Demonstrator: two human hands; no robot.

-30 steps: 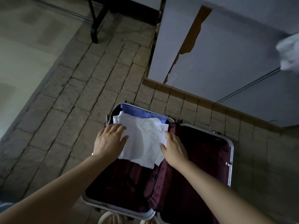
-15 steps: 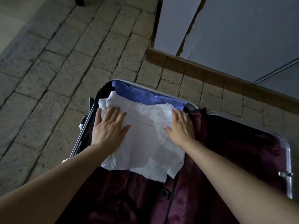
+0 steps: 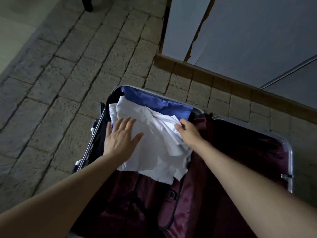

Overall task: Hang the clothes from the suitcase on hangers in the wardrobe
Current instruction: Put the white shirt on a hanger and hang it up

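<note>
**Unpacking barely begun: garments not yet out of the case**

The open suitcase (image 3: pixel 289 152) lies on the stone-tile floor (image 3: pixel 68 83), a white garment (image 3: pixel 154 148) heaped over a blue one (image 3: pixel 159 104) in its left half. The left hand (image 3: pixel 120 141) rests flat on the white cloth, fingers spread; the right hand (image 3: pixel 188 131) seems to pinch its edge, though blur obscures the fingertips. No hanger is visible, and nothing is hung.

Head-worn view, steeply down, close over open suitcase (image 3: pixel 289 157)

A dark furniture leg (image 3: pixel 87 5) stands on the stone-tiled floor (image 3: pixel 68 66).
</note>
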